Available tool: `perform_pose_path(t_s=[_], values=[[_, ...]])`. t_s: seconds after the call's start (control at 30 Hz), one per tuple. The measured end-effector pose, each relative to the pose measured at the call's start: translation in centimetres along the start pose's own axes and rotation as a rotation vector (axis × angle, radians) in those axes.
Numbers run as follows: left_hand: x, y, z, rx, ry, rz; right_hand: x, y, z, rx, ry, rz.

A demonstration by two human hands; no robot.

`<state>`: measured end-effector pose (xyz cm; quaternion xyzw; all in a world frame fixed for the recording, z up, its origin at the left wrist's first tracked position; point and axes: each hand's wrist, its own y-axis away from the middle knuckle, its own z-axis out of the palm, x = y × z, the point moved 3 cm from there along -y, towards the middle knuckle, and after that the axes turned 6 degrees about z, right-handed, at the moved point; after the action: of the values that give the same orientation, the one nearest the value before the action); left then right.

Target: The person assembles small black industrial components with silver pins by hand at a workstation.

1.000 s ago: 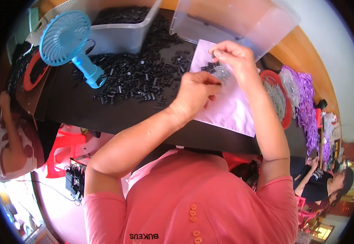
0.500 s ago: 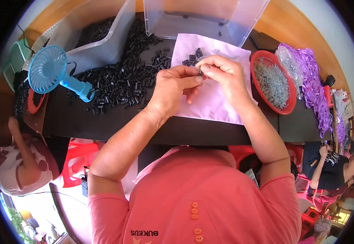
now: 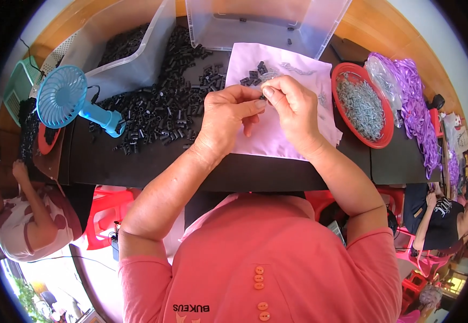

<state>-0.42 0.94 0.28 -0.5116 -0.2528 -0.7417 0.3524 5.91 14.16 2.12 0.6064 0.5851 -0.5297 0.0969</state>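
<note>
Over a pink cloth [image 3: 282, 145], my left hand [image 3: 226, 116] and my right hand [image 3: 296, 110] meet at the fingertips. My left thumb and forefinger pinch a small black part [image 3: 262, 98], mostly hidden by the fingers. The right thumb and forefinger are pressed together right at its end; whatever they hold is too small to make out. Just beyond the fingers lies a little group of short black tubular pieces [image 3: 254, 75]. Small clear or silvery bits [image 3: 297, 68] are scattered on the cloth's far part.
A heap of black pieces [image 3: 158, 116] spreads leftward from a translucent bin [image 3: 137, 59]; another clear bin [image 3: 266, 40] lies behind. A blue fan [image 3: 62, 97] stands left. On the right are a red basket [image 3: 347, 121] of small metallic parts and purple ribbons [image 3: 414, 107]. People sit at both sides.
My right hand has shifted slightly left and down, its fingertips now closer against the left ones. My left hand stays almost in place, still pinching the black part.
</note>
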Motion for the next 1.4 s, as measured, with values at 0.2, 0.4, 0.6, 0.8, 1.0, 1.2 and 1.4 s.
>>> perform_pose_path(t_s=[0.2, 0.4, 0.6, 0.8, 1.0, 1.2, 1.4], values=[[-0.1, 0.3, -0.1, 0.055, -0.059, 0.043, -0.7, 1.0, 0.7, 0.104, 0.135, -0.150], [0.2, 0.3, -0.3, 0.052, -0.195, 0.089, -0.6, 0.7, 0.1, 0.033, 0.074, -0.037], [0.5, 0.4, 0.1, 0.045, -0.239, 0.113, -0.5, 0.3, -0.5, -0.029, 0.032, 0.005], [0.7, 0.2, 0.1, 0.039, -0.335, 0.155, -0.6, 0.0, -0.6, -0.048, 0.138, -0.102], [0.8, -0.1, -0.3, -0.040, -0.099, 0.004, -0.4, -0.6, -1.0, -0.094, 0.156, -0.240], [0.4, 0.0, -0.3, -0.009, -0.122, 0.041, -0.6, -0.1, -0.6, -0.087, 0.233, -0.199], [0.0, 0.3, -0.3, 0.028, -0.498, 0.300, -1.5, 0.2, -0.1, -0.045, 0.419, -0.291]])
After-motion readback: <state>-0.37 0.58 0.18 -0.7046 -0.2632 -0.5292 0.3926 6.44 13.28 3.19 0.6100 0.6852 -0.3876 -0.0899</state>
